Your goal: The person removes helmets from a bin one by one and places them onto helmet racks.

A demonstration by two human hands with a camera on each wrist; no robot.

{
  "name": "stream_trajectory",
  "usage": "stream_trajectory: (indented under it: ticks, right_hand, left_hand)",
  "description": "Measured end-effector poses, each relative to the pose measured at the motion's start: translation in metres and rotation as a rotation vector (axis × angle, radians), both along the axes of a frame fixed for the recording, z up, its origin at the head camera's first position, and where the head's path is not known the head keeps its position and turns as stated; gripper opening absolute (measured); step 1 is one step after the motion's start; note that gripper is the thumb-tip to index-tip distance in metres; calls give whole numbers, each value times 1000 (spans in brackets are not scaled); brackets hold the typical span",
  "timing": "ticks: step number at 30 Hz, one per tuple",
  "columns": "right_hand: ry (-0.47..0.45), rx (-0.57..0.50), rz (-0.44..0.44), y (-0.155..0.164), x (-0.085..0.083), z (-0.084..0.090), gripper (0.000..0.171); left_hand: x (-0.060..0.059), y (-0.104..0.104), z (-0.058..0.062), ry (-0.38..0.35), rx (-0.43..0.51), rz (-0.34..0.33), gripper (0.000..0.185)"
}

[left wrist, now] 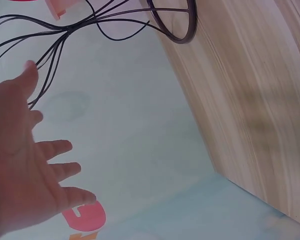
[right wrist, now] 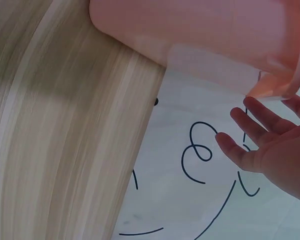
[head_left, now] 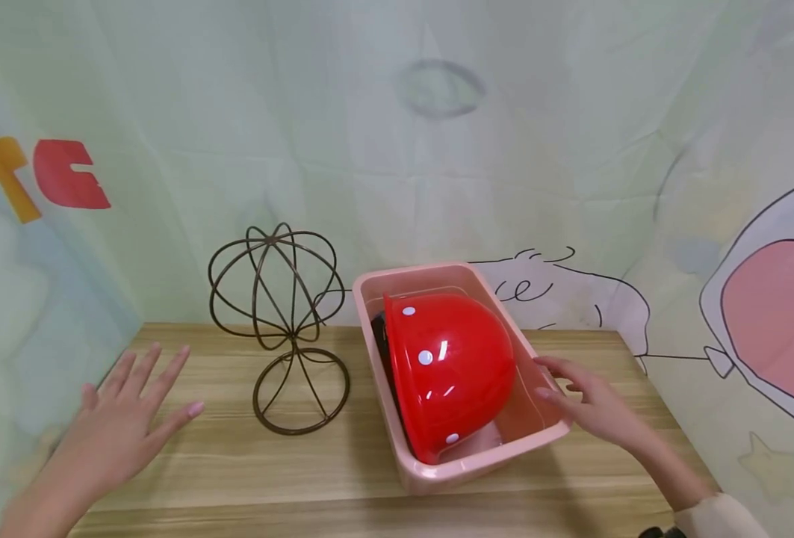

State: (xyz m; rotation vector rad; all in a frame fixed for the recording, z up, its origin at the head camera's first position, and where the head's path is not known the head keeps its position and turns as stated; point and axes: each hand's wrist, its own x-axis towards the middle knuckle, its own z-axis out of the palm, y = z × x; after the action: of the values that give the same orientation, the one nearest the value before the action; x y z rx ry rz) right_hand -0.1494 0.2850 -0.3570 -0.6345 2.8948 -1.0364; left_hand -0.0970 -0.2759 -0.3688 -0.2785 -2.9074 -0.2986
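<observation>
- Left hand (head_left: 124,422): fingers spread and straight, palm down just over the light wood-grain bench (head_left: 235,478), holding nothing. Left wrist view shows the same splayed fingers (left wrist: 55,172).
- Dark brown wire globe-shaped stand with a ring base (head_left: 278,325): upright on the bench, right of the left hand and apart from it, just left of the tub. Thin wire, looks light, would probably tip easily.
- Pink rectangular plastic tub (head_left: 467,467): sits right of centre on the bench, long side running away from the person.
- Glossy red hard plastic helmet with white rivets (head_left: 447,370): lies on its side inside the tub, dome facing right toward the right hand, dark lining at its left. Judged stiff, light, slick on the dome; best taken by the brim edge or with a palm cupping the dome.
- Right hand (head_left: 588,403): fingers loosely extended, gripping nothing, at the tub's right rim; whether the fingertips touch it I can't tell. Helmet is just left of the fingers (right wrist: 257,122), across the tub wall.
</observation>
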Motion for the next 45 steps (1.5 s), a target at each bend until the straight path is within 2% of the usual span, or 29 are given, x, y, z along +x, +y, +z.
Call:
stream_trajectory:
  ticks: [3,7,12,16,19,26,34,42,45]
  right_hand:
    - [-13,-25,2,-4,0,-3,48]
    - [-20,-61,4,-5,0,-6,50]
    - [-25,-93,0,-4,-1,-11,49]
    - [-71,-138,-15,-4,-1,-14,51]
    - [-108,-164,-31,-5,1,-14,52]
    - [-124,-156,-60,-5,2,-16,52]
    - [-123,-150,-68,-6,2,-16,52]
    - [-107,-144,-66,-6,3,-16,52]
    - [-111,-143,-71,-6,4,-16,52]
  left_hand:
    - [1,2,0,65,11,-32,75]
    - [3,8,-2,109,63,-72,72]
    - [8,18,-3,59,101,-55,68]
    - [11,28,-1,-15,116,-33,65]
    - [12,37,-2,-45,137,-42,62]
    - [11,54,-5,-15,183,-86,60]
    - [7,76,-3,-7,238,-126,62]
    - [5,92,0,45,281,-163,63]
    - [4,97,0,41,303,-174,63]
